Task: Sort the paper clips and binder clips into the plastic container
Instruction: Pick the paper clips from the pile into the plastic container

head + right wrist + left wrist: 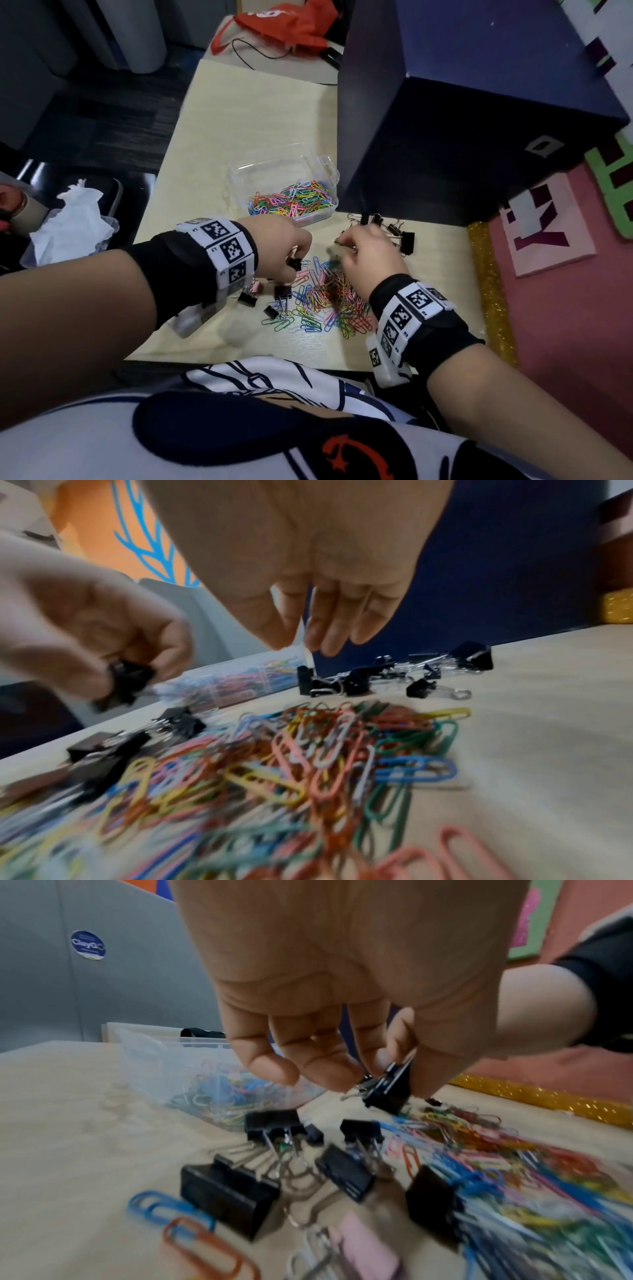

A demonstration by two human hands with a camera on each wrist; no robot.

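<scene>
My left hand (294, 260) (387, 1069) hovers just above the table and pinches a black binder clip (294, 263) (388, 1091) between thumb and fingers. More black binder clips (282, 292) (232, 1191) lie under it, beside a heap of coloured paper clips (329, 301) (308, 750). My right hand (342, 241) (301, 645) hangs over the heap's far side, thumb close to the index finger; whether it pinches anything is unclear. Behind it lies a second group of binder clips (397, 233) (428, 669). The clear plastic container (239, 174) (154, 1047) holds coloured paper clips (294, 200).
A tall dark blue box (445, 120) stands right behind the far binder clips and the container. A gold glitter strip (489, 291) edges the table on the right. Crumpled tissue (72, 219) sits off the left side, a red bag (291, 24) at the back.
</scene>
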